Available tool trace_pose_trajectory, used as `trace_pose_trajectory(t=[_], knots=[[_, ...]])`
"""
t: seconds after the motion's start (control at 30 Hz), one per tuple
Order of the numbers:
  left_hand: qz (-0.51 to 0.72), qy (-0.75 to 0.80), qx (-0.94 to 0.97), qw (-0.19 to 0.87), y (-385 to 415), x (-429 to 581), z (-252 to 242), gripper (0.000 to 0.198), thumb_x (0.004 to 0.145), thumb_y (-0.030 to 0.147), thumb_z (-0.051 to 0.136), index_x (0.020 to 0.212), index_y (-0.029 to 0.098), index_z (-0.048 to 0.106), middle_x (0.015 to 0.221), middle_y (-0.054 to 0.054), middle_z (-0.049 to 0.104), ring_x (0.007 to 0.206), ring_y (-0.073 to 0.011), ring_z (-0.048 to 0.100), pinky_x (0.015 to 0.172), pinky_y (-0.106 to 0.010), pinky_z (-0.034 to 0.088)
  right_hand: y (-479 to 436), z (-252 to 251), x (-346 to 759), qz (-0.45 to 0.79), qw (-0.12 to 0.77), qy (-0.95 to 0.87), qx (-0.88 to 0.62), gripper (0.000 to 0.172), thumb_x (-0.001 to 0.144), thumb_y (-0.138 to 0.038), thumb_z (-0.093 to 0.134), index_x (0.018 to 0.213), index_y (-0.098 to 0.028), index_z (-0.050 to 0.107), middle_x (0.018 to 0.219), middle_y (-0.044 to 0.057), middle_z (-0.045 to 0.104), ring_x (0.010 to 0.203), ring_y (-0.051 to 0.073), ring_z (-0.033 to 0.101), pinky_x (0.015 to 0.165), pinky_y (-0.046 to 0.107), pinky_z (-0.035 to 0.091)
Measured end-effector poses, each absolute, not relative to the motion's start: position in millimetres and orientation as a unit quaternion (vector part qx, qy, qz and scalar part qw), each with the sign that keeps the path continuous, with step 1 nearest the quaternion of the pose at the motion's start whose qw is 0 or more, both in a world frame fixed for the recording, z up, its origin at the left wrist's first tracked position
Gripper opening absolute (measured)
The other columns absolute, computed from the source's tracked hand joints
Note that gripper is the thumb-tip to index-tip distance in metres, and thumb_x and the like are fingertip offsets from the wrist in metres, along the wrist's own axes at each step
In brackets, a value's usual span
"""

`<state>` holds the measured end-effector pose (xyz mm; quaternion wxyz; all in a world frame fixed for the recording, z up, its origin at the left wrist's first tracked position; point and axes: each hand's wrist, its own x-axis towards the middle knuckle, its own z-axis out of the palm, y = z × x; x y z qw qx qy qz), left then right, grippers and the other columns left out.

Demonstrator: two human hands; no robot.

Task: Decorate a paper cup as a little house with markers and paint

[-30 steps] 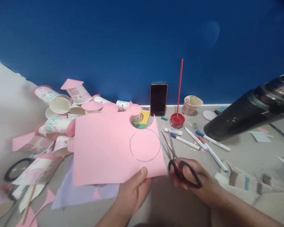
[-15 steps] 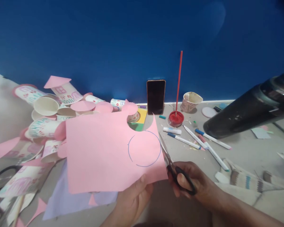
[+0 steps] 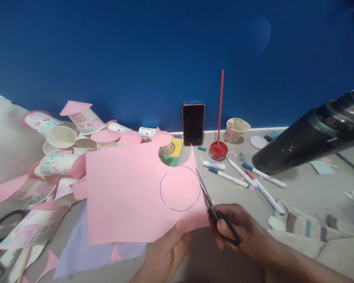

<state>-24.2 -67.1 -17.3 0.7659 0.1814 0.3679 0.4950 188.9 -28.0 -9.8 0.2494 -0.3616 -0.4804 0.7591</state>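
A large pink paper sheet (image 3: 120, 192) is gripped along its lower edge by my left hand (image 3: 169, 251), thumb on top and fingers beneath. A blue, nearly closed circle is drawn on its right part, just below a rounded cutout in the top edge. My right hand (image 3: 234, 226) holds scissors (image 3: 214, 210) by their black handles. Their blades point up and left at the sheet's right edge, beside the circle, and look nearly closed.
Decorated paper cups (image 3: 87, 118) with pink paper tops are heaped at the left. Behind the sheet stand a phone (image 3: 193, 125) and a red pot (image 3: 218, 150) with a stick. Markers (image 3: 230, 177), a dark bottle (image 3: 301, 137) and cloth (image 3: 312, 228) lie to the right.
The scissor blades have drawn closer together at the paper's right edge. The view has shifted slightly; my left hand still grips the sheet.
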Motion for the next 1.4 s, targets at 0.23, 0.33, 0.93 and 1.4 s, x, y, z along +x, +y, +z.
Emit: trace_pose_trajectory(t=[0.23,0.33,0.93,1.4], knots=[[0.476,0.363,0.286,0.748,-59,-15,2,0.048,0.093,0.049,0.073,0.13,0.018,0.081,0.124,-0.011,0.083,0.144,-0.0386,0.06,0.132,-0.052,0.037,-27,-8,188,0.756,0.242,-0.482,-0.372,0.069,0.084,-0.086,0.067,0.072,-0.018,0.06,0.054,-0.004,0.051,0.044,0.005,0.034,0.044,0.022,0.025],[0.469,0.355,0.297,0.752,-58,-14,5,0.049,0.095,0.051,0.069,0.128,0.017,0.082,0.12,-0.012,0.083,0.141,-0.038,0.063,0.13,-0.051,0.041,-27,-7,188,0.744,0.238,-0.491,-0.386,0.071,0.082,-0.088,0.066,0.072,-0.019,0.059,0.055,-0.003,0.052,0.046,0.006,0.036,0.044,0.022,0.026],[0.485,0.347,0.253,0.761,-63,-17,0,0.054,0.095,0.045,0.074,0.14,0.016,0.074,0.125,-0.013,0.082,0.14,-0.0383,0.064,0.129,-0.05,0.041,-26,-2,189,0.733,0.219,-0.5,-0.404,0.076,0.079,-0.093,0.064,0.069,-0.019,0.057,0.055,-0.002,0.051,0.048,0.007,0.035,0.047,0.025,0.024],[0.497,0.296,0.214,0.787,-66,-19,6,0.049,0.094,0.037,0.072,0.137,0.013,0.075,0.125,-0.014,0.082,0.137,-0.0362,0.068,0.128,-0.049,0.042,-28,1,190,0.728,0.193,-0.512,-0.413,0.08,0.074,-0.099,0.062,0.068,-0.019,0.058,0.054,-0.002,0.051,0.049,0.008,0.039,0.049,0.026,0.024]])
